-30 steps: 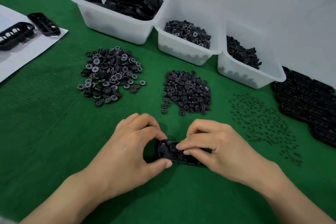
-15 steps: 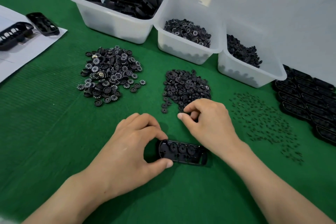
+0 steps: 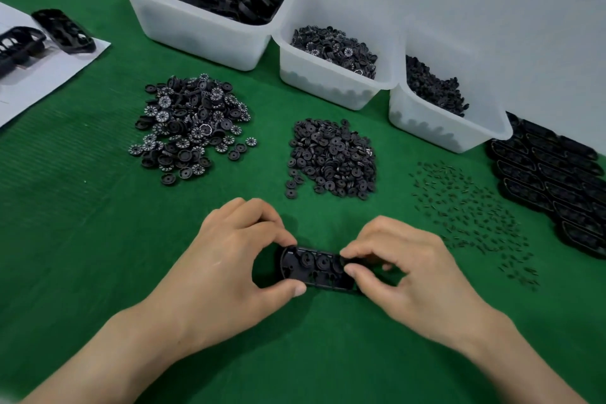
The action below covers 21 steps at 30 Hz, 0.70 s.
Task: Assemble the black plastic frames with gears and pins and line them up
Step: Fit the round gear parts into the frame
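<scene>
Far left of the left hand (image 3: 226, 259), two loose frames (image 3: 64, 30) lie on a white sheet (image 3: 49, 75). Beyond that hand's knuckles sits a pile of numbered gears (image 3: 190, 128). The left hand's curled forefinger and thumb grip the left end of the black plastic frame (image 3: 311, 267), which lies flat on the green mat (image 3: 82, 223) between both hands, with gears seated in it. The right hand (image 3: 403, 275) pinches the frame's right part with thumb and forefinger; I cannot tell whether a small piece is between them. Beyond it lies a pile of small gears (image 3: 331, 157), to its right scattered pins (image 3: 469, 216), then lined-up frames (image 3: 557, 187).
</scene>
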Motion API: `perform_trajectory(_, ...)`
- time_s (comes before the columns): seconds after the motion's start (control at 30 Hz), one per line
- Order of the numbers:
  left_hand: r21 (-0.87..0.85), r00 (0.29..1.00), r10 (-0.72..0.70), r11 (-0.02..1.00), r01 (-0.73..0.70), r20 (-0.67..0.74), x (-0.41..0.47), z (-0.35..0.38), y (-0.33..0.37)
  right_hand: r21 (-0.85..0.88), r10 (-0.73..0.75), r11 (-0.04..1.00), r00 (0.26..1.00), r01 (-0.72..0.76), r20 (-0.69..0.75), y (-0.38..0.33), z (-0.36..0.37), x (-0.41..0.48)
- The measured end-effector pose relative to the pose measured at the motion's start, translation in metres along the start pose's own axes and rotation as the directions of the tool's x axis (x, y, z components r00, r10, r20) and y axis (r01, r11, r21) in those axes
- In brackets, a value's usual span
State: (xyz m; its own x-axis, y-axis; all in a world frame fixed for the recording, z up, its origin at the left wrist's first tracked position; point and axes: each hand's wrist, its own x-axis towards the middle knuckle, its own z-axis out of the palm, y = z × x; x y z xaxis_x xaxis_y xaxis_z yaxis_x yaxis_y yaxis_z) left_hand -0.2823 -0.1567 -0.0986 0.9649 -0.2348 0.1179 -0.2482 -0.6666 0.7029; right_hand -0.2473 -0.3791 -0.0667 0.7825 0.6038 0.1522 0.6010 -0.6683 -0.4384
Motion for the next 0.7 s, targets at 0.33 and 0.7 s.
perform_trajectory(0.33, -0.006, 1.0, -0.004, 1.0, 0.004, -0.008, -0.002, -0.002, 0.003, -0.152, -0.111, 0.983, 0.994, 0.106, -0.021, -0.004, -0.002, -0.002)
perform_trajectory(0.7, 0.012, 1.0, 0.01, 1.0, -0.01, -0.004, 0.0, -0.001, 0.002, 0.103, 0.048, 0.994, 0.999, -0.048, -0.003, 0.003, -0.006, -0.005)
